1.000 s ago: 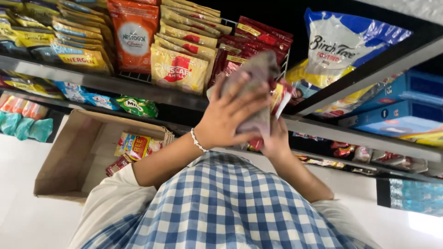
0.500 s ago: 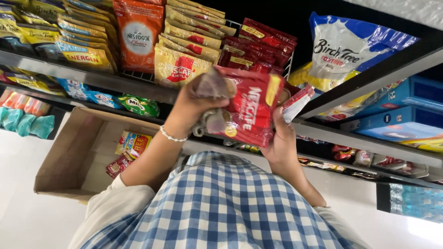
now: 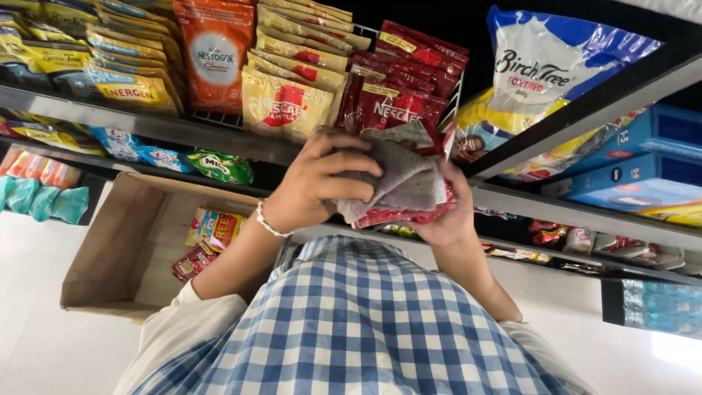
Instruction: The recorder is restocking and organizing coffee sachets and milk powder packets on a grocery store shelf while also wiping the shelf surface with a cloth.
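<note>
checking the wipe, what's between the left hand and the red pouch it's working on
In the head view a grey cloth lies between them: the left hand presses it against the red pouch, which the right hand supports from behind.

The single head camera looked down and forward over the checked shirt, close to the raised hands. Shelves of packets ran from nine to three o'clock; a cardboard box lay at eight o'clock.

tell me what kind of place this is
Most likely a small grocery shop: metal shelves packed with rows of red pouches and yellow pouches, plus an open cardboard box of stock on the floor.
</note>
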